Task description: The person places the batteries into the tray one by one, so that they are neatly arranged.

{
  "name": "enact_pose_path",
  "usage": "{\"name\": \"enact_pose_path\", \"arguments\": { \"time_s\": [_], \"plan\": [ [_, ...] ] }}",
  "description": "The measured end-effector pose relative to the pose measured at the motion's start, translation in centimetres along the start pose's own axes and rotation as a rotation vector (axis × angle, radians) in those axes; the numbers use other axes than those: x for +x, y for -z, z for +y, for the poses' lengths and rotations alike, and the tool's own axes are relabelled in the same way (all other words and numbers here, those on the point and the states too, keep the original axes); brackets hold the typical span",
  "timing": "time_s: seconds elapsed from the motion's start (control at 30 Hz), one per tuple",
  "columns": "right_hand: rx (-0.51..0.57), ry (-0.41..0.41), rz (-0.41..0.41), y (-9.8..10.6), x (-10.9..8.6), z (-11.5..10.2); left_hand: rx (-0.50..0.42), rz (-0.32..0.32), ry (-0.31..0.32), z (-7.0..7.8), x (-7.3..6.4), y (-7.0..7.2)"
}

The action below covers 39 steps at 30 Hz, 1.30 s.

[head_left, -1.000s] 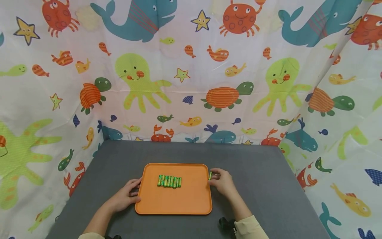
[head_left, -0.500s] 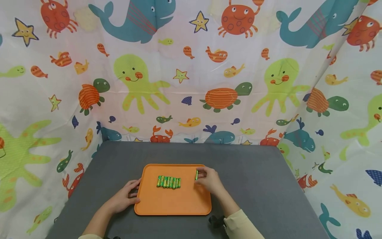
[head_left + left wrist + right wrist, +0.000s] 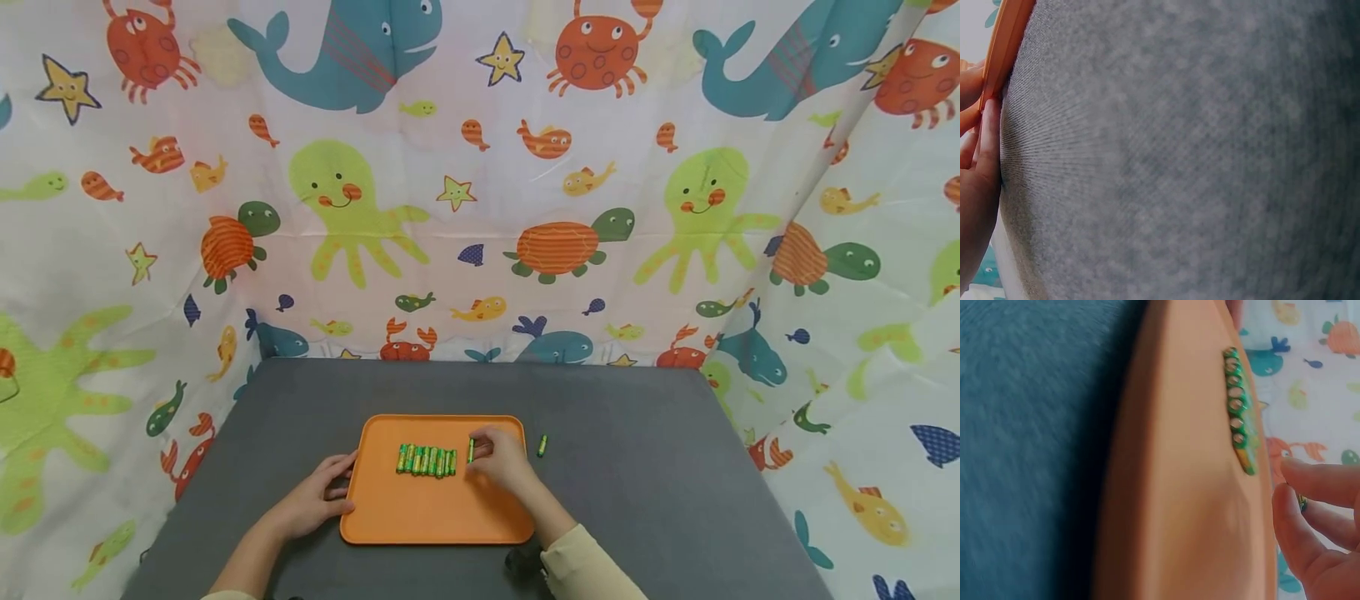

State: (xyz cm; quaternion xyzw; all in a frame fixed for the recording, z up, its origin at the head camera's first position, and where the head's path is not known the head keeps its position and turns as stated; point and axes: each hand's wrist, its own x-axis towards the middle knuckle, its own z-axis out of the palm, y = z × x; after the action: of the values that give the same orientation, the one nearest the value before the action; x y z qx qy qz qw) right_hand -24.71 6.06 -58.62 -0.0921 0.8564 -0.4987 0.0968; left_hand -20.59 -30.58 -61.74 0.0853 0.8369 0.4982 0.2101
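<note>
An orange tray lies on the grey table, with a side-by-side row of several green-and-gold batteries standing out in its upper middle. Between the thumb and fingertips of my right hand a single battery is pinched above the tray, just right of the row. The right wrist view mostly hides that battery behind the fingers. My left hand rests against the tray's left edge, its fingers and thumb touching the rim. Outside the tray, by its right edge, one more battery lies on the table.
The dark grey table extends around the tray on all sides. A white curtain with sea-animal prints hangs behind the table and along its left and right sides.
My right hand has carried its battery leftward from the tray's right edge to beside the row. The loose battery on the table has come into sight. My left hand stays at the rim.
</note>
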Motion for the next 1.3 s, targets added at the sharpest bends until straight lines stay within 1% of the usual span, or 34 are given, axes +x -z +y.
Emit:
{"name": "enact_pose_path", "arguments": {
  "time_s": [0.23, 0.3, 0.4, 0.63, 0.93, 1.17, 1.3],
  "plan": [
    [-0.049, -0.049, -0.011, -1.9, 0.5, 0.1, -0.007, 0.011, 0.003, 0.0, 0.0, 0.0],
    [-0.049, -0.073, -0.013, -2.3, 0.6, 0.1, -0.009, 0.009, 0.003, -0.1, -0.1, -0.1],
    [-0.051, -0.086, -0.020, -2.5, 0.8, 0.0, -0.014, 0.007, 0.006, 0.1, -0.1, -0.1],
    [-0.095, -0.063, -0.032, -2.4, 0.9, -0.3, -0.029, 0.002, 0.013, 0.4, 0.0, 0.0],
    [-0.094, -0.069, -0.035, -2.3, 1.0, -0.2, -0.031, -0.012, -0.009, 0.4, 0.0, 0.1],
    [-0.092, -0.051, -0.019, -2.1, 0.8, 0.3, -0.020, -0.002, 0.001, 0.5, 0.0, 0.1],
    [-0.062, -0.048, -0.012, -1.6, 0.4, 0.6, -0.014, 0.007, 0.012, 0.5, 0.1, 0.0]
  ]
}}
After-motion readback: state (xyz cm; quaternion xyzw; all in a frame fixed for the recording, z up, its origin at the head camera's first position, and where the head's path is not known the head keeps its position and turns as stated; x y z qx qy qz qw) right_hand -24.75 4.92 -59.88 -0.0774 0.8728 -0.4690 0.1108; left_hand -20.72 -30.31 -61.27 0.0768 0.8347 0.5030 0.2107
